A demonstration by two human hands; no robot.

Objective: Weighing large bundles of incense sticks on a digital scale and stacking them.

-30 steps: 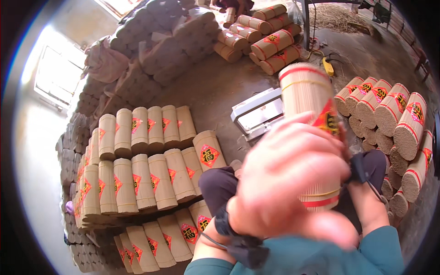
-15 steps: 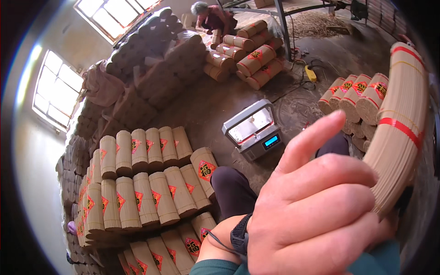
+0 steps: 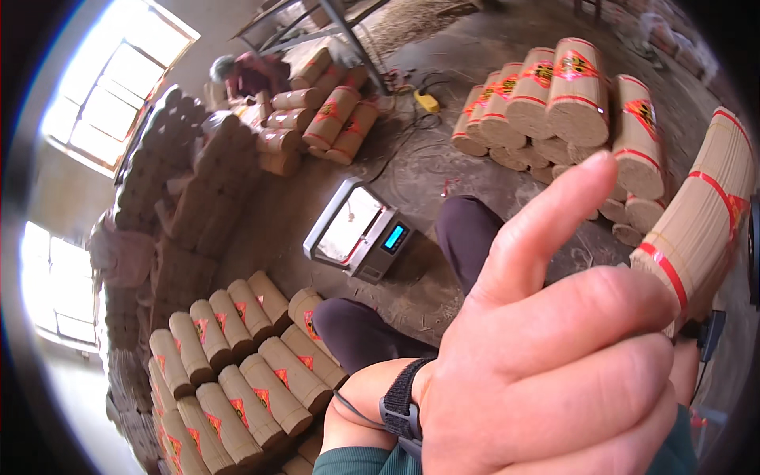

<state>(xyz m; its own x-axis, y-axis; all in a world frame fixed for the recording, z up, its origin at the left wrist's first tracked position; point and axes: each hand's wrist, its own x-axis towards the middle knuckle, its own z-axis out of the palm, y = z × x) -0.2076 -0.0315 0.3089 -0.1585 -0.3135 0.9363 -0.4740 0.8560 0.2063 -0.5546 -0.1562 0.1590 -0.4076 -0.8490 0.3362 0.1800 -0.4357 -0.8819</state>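
My left hand (image 3: 554, 356) is large in the foreground, wearing a black wrist strap (image 3: 404, 400). Its fingers are curled closed and its thumb points up; whatever they may grip is hidden. Just beyond its fingers, a thick bundle of thin tan sticks (image 3: 693, 229) with red bands is raised at the right. My right forearm (image 3: 685, 378) shows below that bundle, a dark device (image 3: 712, 336) at its wrist. The fingers of my right hand are hidden behind my left hand and the bundle. In front of my knees stands a scale (image 3: 360, 233) with a lit blue display.
A stack of labelled bundles (image 3: 546, 99) stands at the right. Standing rows (image 3: 237, 396) fill the lower left, a tall pile (image 3: 170, 174) behind them. Far back, a person (image 3: 253, 75) crouches beside more bundles (image 3: 336, 115). A yellow power strip (image 3: 427, 100) with cables lies on the floor.
My view has swung to the right, so the scale and stacks sit farther left. The raised bundle has moved along with my hands and tipped outward. My left hand stays curled.
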